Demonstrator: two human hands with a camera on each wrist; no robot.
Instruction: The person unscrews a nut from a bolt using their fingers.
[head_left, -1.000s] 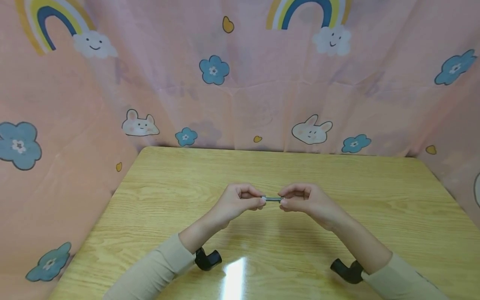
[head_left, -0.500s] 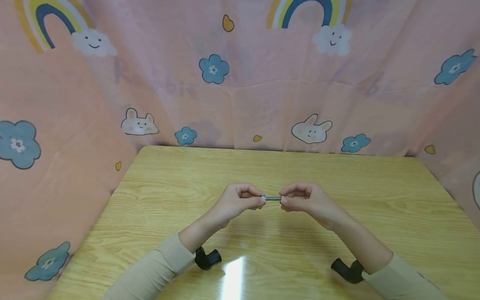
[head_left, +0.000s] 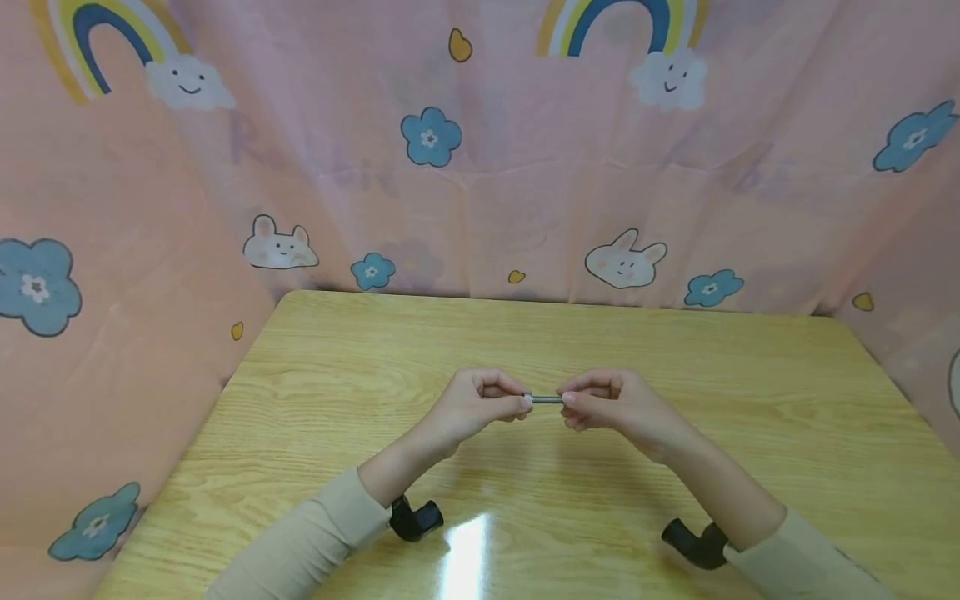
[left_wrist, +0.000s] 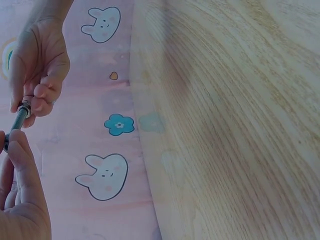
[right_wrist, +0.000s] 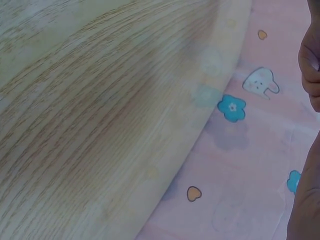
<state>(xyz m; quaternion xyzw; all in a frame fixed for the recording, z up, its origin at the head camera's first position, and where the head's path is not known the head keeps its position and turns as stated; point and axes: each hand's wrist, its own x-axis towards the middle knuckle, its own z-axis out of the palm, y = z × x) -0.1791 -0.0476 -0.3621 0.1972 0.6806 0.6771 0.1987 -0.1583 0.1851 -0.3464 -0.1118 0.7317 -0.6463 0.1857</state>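
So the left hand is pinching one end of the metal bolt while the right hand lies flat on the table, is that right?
Not quite: the right hand isn't flat on the table. The head view shows its fingers at the metal bolt's other end, opposite the left hand.

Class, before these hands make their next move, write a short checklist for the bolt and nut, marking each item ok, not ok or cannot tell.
1. Left hand pinches one end of the bolt: ok.
2. Right hand holds the nut at the other end: ok.
3. Bolt held above the table: ok.
4. Nut fully threaded: cannot tell; fingers partly hide it.
5. Bolt visible in the right wrist view: not ok; it is out of frame.
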